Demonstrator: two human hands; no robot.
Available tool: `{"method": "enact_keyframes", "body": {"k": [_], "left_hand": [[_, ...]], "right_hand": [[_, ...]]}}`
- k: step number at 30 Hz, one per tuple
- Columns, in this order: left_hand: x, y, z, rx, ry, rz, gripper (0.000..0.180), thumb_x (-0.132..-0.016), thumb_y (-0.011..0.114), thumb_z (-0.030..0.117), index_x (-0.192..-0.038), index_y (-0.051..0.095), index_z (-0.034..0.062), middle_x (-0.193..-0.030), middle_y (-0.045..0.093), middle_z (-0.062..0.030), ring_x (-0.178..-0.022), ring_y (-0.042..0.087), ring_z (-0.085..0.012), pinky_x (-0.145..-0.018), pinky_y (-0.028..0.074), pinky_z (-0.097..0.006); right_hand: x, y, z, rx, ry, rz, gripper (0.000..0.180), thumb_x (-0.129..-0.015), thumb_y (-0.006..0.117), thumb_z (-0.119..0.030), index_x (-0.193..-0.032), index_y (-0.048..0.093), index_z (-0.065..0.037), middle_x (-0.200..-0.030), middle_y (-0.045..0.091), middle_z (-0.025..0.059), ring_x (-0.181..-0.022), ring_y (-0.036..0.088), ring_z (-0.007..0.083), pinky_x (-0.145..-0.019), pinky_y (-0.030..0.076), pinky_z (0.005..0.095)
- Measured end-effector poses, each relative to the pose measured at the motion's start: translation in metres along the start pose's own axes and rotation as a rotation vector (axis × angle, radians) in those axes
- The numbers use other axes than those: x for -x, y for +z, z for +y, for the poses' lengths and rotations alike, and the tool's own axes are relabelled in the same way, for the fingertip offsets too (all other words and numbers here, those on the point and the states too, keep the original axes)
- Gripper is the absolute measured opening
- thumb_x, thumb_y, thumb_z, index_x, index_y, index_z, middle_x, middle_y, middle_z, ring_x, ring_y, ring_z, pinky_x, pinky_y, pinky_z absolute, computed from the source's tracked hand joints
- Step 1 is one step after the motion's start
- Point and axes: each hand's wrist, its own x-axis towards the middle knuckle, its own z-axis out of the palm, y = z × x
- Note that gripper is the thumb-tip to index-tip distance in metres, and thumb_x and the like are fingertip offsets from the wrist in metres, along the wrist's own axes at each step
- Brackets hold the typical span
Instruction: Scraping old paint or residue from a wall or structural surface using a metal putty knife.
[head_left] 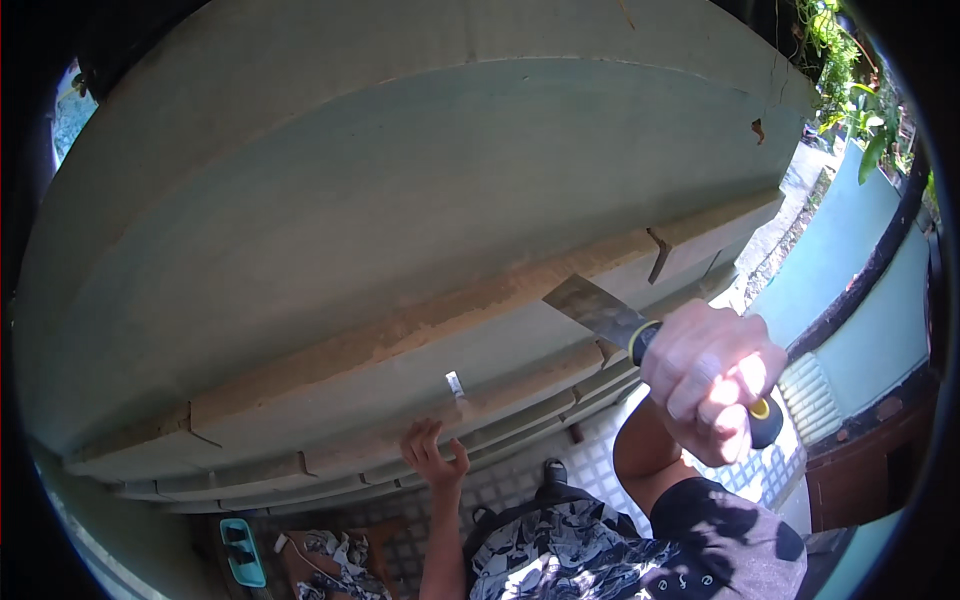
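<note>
Scraper (600,312) gripped by right hand (712,378) presses against wall ledge (400,335).

Right hand (712,375) raised, fist clenched, elbow bent; left hand (435,452) lower, fingers spread open.

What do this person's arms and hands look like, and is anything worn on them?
Both are bare: no gloves, rings, watch or bands show on the left hand or the right hand. The forearms are uncovered too. A short black sleeve with small pale markings covers the right upper arm; below lies a black-and-white patterned garment.
</note>
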Motion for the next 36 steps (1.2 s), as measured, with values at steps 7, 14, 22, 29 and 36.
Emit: {"method": "enact_keyframes", "body": {"k": [7,14,22,29,36], "left_hand": [[-0.052,-0.046,0.031,0.09,0.024,-0.002,0.015,-0.082,0.054,0.016,-0.095,0.06,0.0136,-0.106,0.062,-0.0054,-0.106,0.055,-0.0302,-0.091,0.039,-0.045],[-0.161,-0.065,0.069,-0.084,0.385,0.317,0.015,-0.09,0.051,0.022,-0.099,0.061,0.0164,-0.102,0.064,-0.0015,-0.105,0.055,-0.0295,-0.089,0.04,-0.041],[-0.218,-0.058,0.103,0.062,0.302,0.154,0.026,-0.088,0.055,0.028,-0.102,0.074,0.0191,-0.104,0.07,0.0048,-0.094,0.057,-0.02,-0.091,0.036,-0.036],[-0.226,-0.035,0.114,-0.117,0.222,0.225,0.024,-0.077,0.061,0.034,-0.093,0.077,0.0243,-0.097,0.071,0.0144,-0.081,0.054,-0.0146,-0.083,0.034,-0.032],[-0.225,-0.041,0.106,-0.136,0.236,0.254,0.023,-0.077,0.06,0.031,-0.091,0.078,0.0239,-0.097,0.071,0.0162,-0.079,0.052,-0.0126,-0.081,0.033,-0.03]], "right_hand": [[0.012,0.004,0.027,0.111,0.047,0.238,0.035,-0.086,0.06,-0.005,-0.057,0.042,-0.009,-0.047,0.047,0.0026,-0.032,0.041,0.0145,-0.032,0.033,0.0266],[0.02,0.0,0.037,0.194,0.19,0.25,0.032,-0.088,0.056,-0.008,-0.058,0.046,-0.01,-0.047,0.047,0.0012,-0.031,0.04,0.0128,-0.032,0.034,0.0266],[0.017,-0.009,0.034,0.183,0.169,0.185,0.034,-0.088,0.059,-0.011,-0.058,0.045,-0.011,-0.046,0.047,-0.0004,-0.031,0.04,0.0129,-0.032,0.034,0.0267],[0.011,-0.011,0.013,-0.028,0.047,0.096,0.033,-0.085,0.06,-0.01,-0.056,0.044,-0.011,-0.045,0.05,0.0056,-0.03,0.042,0.0147,-0.03,0.033,0.0236],[0.012,-0.014,0.014,-0.274,-0.168,0.028,0.031,-0.084,0.057,-0.006,-0.056,0.044,-0.011,-0.045,0.046,0.0017,-0.033,0.043,0.0137,-0.034,0.035,0.0264]]}}
